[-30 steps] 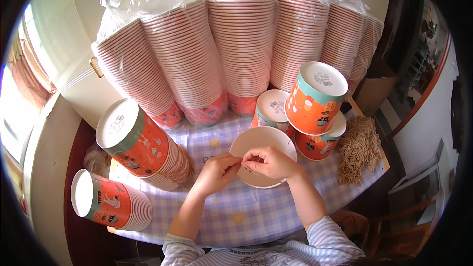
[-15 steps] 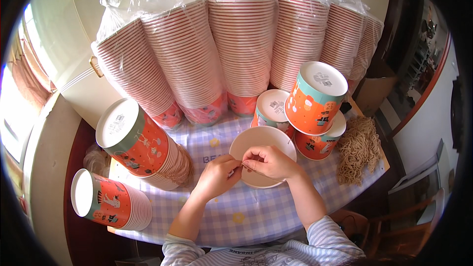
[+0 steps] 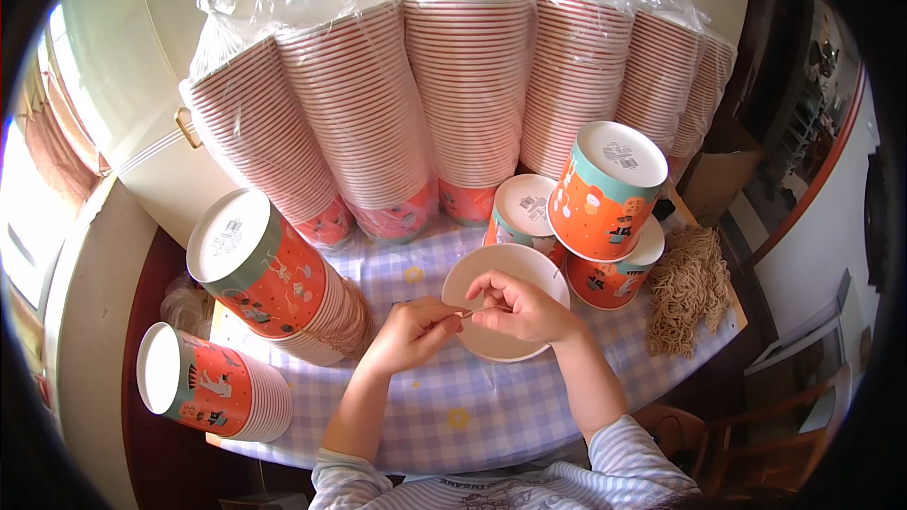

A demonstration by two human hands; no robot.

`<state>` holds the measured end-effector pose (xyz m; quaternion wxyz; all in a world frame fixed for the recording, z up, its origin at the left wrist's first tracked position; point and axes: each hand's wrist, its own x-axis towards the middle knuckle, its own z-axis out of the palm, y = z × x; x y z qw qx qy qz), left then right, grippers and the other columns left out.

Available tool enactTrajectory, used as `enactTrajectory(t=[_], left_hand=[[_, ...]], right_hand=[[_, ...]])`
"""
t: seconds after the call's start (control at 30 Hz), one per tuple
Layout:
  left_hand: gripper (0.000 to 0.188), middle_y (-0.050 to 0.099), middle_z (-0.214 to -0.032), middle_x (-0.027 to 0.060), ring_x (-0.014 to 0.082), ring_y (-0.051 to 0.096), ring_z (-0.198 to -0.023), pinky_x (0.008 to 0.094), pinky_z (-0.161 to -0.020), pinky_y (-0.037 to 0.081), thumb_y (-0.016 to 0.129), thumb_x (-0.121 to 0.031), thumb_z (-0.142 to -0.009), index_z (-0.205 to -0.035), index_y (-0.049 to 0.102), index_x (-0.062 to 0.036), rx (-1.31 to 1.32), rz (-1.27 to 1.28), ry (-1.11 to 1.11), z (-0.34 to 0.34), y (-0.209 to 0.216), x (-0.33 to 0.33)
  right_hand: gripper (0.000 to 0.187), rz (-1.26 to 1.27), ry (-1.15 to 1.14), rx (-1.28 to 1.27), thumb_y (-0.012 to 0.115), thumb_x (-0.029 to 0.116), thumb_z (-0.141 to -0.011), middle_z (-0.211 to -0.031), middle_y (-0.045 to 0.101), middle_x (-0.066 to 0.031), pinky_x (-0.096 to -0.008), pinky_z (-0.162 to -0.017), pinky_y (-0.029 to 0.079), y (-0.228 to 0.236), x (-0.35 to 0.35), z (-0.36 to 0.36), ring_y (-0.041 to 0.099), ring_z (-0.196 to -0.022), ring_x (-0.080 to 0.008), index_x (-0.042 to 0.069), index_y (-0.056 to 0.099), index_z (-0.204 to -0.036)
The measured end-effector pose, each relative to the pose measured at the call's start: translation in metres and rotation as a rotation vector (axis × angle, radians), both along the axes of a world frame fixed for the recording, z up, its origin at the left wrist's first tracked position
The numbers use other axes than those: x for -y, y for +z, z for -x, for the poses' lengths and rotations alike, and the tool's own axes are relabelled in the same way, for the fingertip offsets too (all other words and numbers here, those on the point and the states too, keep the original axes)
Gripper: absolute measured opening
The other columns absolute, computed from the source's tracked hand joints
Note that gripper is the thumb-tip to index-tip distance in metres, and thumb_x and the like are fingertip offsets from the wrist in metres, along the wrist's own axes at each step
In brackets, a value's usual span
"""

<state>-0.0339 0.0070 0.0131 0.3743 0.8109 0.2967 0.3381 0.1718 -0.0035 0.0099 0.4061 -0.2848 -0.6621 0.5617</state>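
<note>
Both of my hands meet above an open paper bucket [image 3: 503, 348] with a pale inside, which stands on the tablecloth. My left hand [image 3: 414, 334] is closed, its thumb and fingers pinching one end of a short tan cord [image 3: 480, 311]. The other part of that cord is pinched between the thumb and fingers of my right hand [image 3: 525, 312]. A small thin piece sticks up at the bucket's right rim, too small to name. To the right, a tangled heap of similar tan cords [image 3: 690, 291] lies on the table.
Tall bagged stacks of paper buckets [image 3: 472, 94] line the back. Upturned orange and teal buckets [image 3: 605, 203] stand right of the open one. On the left are a nested bucket stack [image 3: 283, 283] and a smaller stack [image 3: 222, 387] at the edge of the checked tablecloth [image 3: 529, 416].
My right hand's fingers have lifted and spread slightly apart. The cord now runs nearly level between the hands, where before a length trailed under the right hand.
</note>
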Motion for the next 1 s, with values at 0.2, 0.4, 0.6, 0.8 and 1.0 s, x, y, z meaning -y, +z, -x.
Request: enactTrajectory(t=[0.2, 0.4, 0.6, 0.8, 1.0], left_hand=[[0.015, 0.064, -0.076, 0.0106, 0.0146, 0.064, -0.071, 0.0248, -0.062, 0.050, 0.055, -0.005, -0.084, -0.093, 0.061, 0.0049, 0.111, 0.188, 0.094, -0.003, -0.005, 0.003], [0.014, 0.065, -0.076, 0.0105, 0.0125, 0.063, -0.072, 0.0241, -0.064, 0.050, 0.054, -0.006, -0.085, -0.092, 0.057, 0.0056, 0.182, 0.222, 0.166, -0.004, -0.010, 0.001], [0.012, 0.063, -0.078, 0.0065, 0.0105, 0.062, -0.075, 0.0225, -0.066, 0.049, 0.054, -0.008, -0.087, -0.092, 0.055, 0.0028, 0.256, 0.354, 0.089, -0.001, -0.020, -0.007], [0.011, 0.062, -0.081, 0.0052, 0.0091, 0.060, -0.076, 0.0216, -0.067, 0.048, 0.053, -0.008, -0.087, -0.093, 0.053, 0.0016, 0.315, 0.407, 0.059, -0.002, -0.020, -0.008], [0.008, 0.061, -0.082, 0.0049, 0.0096, 0.060, -0.076, 0.0216, -0.065, 0.047, 0.053, -0.006, -0.087, -0.090, 0.052, 0.0011, 0.318, 0.405, 0.059, 0.000, -0.019, -0.008]], right_hand=[[0.007, -0.150, -0.147, 0.090, 0.056, 0.003, -0.084, -0.075, 0.054, 0.0030, -0.0182, -0.061, 0.041, -0.005, -0.003, 0.006, 0.048, -0.068, -0.0022, 0.000, 0.056, -0.091], [0.005, -0.250, -0.212, 0.196, 0.057, 0.001, -0.083, -0.077, 0.058, 0.0007, -0.0195, -0.060, 0.043, -0.005, -0.003, 0.008, 0.052, -0.069, -0.0033, 0.000, 0.058, -0.088], [0.011, -0.519, -0.325, 0.413, 0.057, 0.002, -0.079, -0.080, 0.062, -0.0078, -0.0295, -0.062, 0.047, 0.001, 0.002, 0.013, 0.062, -0.072, -0.0190, 0.002, 0.059, -0.090], [0.012, -0.534, -0.395, 0.500, 0.054, 0.002, -0.077, -0.081, 0.062, -0.0101, -0.0356, -0.064, 0.047, -0.002, 0.008, 0.019, 0.061, -0.077, -0.0276, 0.003, 0.057, -0.088], [0.011, -0.427, -0.399, 0.470, 0.059, 0.007, -0.077, -0.081, 0.062, -0.0106, -0.0324, -0.059, 0.048, 0.009, 0.015, 0.028, 0.062, -0.070, -0.0239, 0.003, 0.058, -0.088]])
